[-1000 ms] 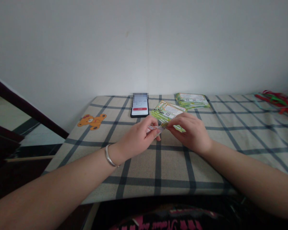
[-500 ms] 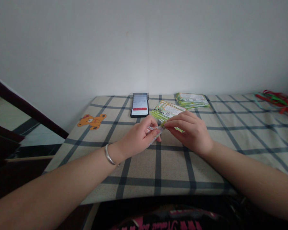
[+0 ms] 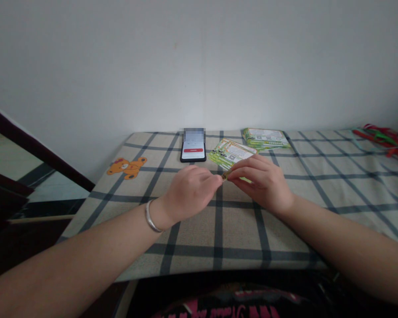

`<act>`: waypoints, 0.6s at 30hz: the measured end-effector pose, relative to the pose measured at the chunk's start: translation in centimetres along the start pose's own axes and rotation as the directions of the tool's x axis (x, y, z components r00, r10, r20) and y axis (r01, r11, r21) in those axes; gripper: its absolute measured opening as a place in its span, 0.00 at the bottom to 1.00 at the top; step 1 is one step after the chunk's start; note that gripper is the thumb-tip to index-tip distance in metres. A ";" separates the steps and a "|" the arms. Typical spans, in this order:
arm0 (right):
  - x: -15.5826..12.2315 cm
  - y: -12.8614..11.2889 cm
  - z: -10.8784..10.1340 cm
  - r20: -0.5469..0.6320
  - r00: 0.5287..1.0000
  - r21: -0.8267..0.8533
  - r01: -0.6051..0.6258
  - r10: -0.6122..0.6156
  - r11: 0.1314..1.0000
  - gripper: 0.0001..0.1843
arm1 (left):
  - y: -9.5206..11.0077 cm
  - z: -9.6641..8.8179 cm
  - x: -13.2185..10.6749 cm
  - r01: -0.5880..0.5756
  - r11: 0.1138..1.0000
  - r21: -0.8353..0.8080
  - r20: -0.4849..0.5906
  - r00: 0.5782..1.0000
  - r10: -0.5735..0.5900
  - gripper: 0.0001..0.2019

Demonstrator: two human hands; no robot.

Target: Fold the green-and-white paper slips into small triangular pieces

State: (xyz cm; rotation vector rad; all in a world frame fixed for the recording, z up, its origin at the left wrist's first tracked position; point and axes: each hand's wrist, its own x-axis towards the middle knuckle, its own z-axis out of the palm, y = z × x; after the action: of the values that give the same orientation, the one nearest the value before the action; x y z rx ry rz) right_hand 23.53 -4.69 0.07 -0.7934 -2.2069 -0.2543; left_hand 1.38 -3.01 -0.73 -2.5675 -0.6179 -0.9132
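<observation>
Small olive-gold piece point(image 3: 224, 176): between our two hands, just in front of the nearer cards; most of it is hidden, so we cannot tell its full shape or material.
Left hand point(image 3: 193, 193): fingers curled in, back of the hand facing up, thumb tip pressed on the piece's left end.
Right hand point(image 3: 263, 181): thumb and fingertips pinching the piece's right end – the fingertips of both hands nearly meet there.
Bracelet: we see a plain silver metal bangle point(image 3: 151, 217) around our left wrist.
Nearer cards: a fanned stack of green-and-white printed cards point(image 3: 234, 151) lies beyond our right hand, which hides its near corner; we cannot tell whether they touch.
Farther cards: a second, neater green-and-white stack point(image 3: 267, 138) sits behind and to the right, near the pale wall point(image 3: 199, 66).
Phone: a black-edged smartphone point(image 3: 193, 154) lies left of the nearer cards – its lit screen shows a red bar, its top blurred.
Bear: an orange-brown cartoon bear figure point(image 3: 127, 168) lies flat at the left.
Cloth: a beige tablecloth with dark blue-grey checks point(image 3: 199, 238) spreads beneath everything.
Bundle: red and green soft-looking material point(image 3: 389, 143) lies far right.
</observation>
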 end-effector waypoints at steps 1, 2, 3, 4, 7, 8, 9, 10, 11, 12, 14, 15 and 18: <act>0.0 0.0 0.0 0.005 1.000 -0.003 0.001 -0.001 1.000 0.02 | 0.0 -0.1 0.0 -0.016 1.000 0.013 -0.003 1.000 0.016 0.06; 0.0 0.0 0.1 0.006 1.000 -0.008 0.006 -0.006 1.000 0.02 | 0.0 -0.2 0.1 -0.029 0.999 0.023 -0.005 1.000 0.029 0.06; 0.1 0.1 0.1 0.005 1.000 -0.016 0.011 -0.011 1.000 0.02 | 0.0 -0.2 0.1 -0.039 0.999 0.031 -0.007 0.999 0.040 0.06; 0.1 0.1 0.1 0.001 1.000 -0.028 0.018 -0.018 0.999 0.02 | 0.0 -0.3 0.1 -0.049 0.998 0.037 -0.008 0.999 0.049 0.06; 0.1 0.1 0.3 -0.020 0.999 -0.079 0.049 -0.050 0.996 0.02 | 0.0 -0.4 0.2 -0.072 0.996 0.044 -0.006 0.997 0.072 0.07; 0.1 0.1 0.3 -0.023 0.998 -0.098 0.057 -0.060 0.994 0.02 | 0.1 -0.4 0.2 -0.074 0.996 0.043 -0.006 0.997 0.074 0.07; 0.1 0.2 0.3 -0.024 0.997 -0.118 0.065 -0.068 0.991 0.02 | 0.1 -0.4 0.3 -0.074 0.996 0.043 -0.008 0.997 0.074 0.08; 0.1 0.2 0.3 -0.024 0.997 -0.136 0.073 -0.077 0.988 0.01 | 0.1 -0.4 0.3 -0.072 0.996 0.045 -0.009 0.997 0.072 0.08; 0.1 0.3 0.2 -0.022 0.996 -0.152 0.080 -0.084 0.985 0.01 | 0.1 -0.4 0.3 -0.069 0.997 0.047 -0.013 0.998 0.069 0.09; 0.1 0.4 0.2 -0.022 0.996 -0.169 0.085 -0.090 0.982 0.01 | 0.1 -0.4 0.3 -0.066 0.997 0.050 -0.016 0.998 0.067 0.10; 0.1 0.4 0.1 -0.023 0.995 -0.201 0.092 -0.098 0.975 0.03 | 0.1 -0.5 0.3 -0.070 0.996 0.062 -0.018 0.997 0.071 0.10; 0.1 0.5 0.0 -0.024 0.995 -0.213 0.093 -0.100 0.973 0.03 | 0.0 -0.5 0.3 -0.076 0.995 0.069 -0.017 0.997 0.077 0.10; 0.1 0.5 -0.1 -0.005 0.994 -0.219 0.102 -0.105 0.971 0.03 | -0.1 -0.5 0.3 -0.096 0.990 0.101 -0.010 0.995 0.098 0.09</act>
State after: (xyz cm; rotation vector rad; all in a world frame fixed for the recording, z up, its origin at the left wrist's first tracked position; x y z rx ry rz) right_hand 23.77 -4.30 0.18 -0.7902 -2.2325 -0.5610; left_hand 1.25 -3.14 -0.15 -2.4755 -0.5164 -0.8464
